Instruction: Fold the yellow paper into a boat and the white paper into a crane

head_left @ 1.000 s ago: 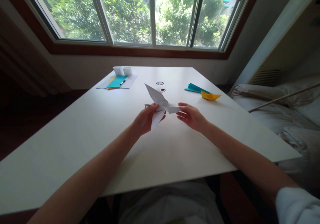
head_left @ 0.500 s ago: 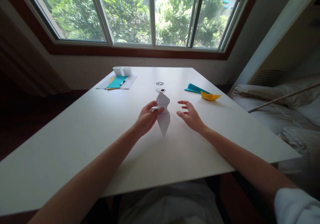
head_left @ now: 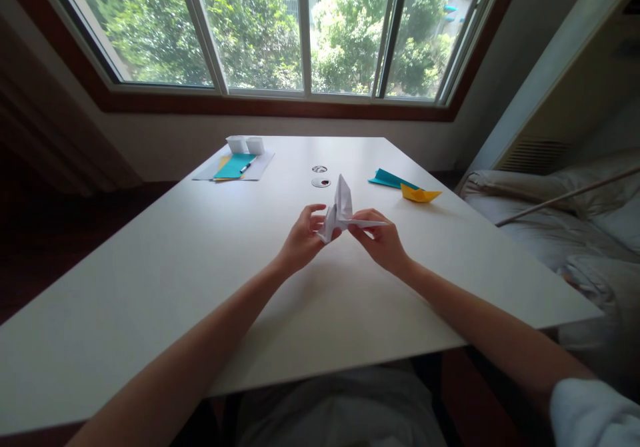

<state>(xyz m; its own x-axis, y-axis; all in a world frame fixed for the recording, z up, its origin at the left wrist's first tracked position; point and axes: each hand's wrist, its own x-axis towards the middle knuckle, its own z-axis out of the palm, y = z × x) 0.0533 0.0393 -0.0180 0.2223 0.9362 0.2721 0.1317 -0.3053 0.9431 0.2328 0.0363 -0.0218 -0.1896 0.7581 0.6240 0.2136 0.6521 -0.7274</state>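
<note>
A white folded-paper figure (head_left: 343, 200), with wing-like flaps and a long thin point, is held above the middle of the table. My left hand (head_left: 303, 239) grips its left and lower part, the thumb under the paper and the fingers bent behind it. The thin point to the right is pinched between the thumb and fingers of my right hand (head_left: 381, 239). One flap stands up toward the window. Part of the left-hand fingers is hidden behind the paper.
On the white table (head_left: 150, 287), a teal folded paper (head_left: 393, 178) and a yellow paper boat (head_left: 420, 194) lie to the right. Back left are coloured sheets (head_left: 234, 166), a pen (head_left: 247, 166) and two white paper boxes (head_left: 245, 144). Two round inserts (head_left: 321, 182) sit mid-table.
My right hand, apart from the paper and open before, has moved in and closed on its thin point. The figure has turned, with one flap upright and the point now directed right.
</note>
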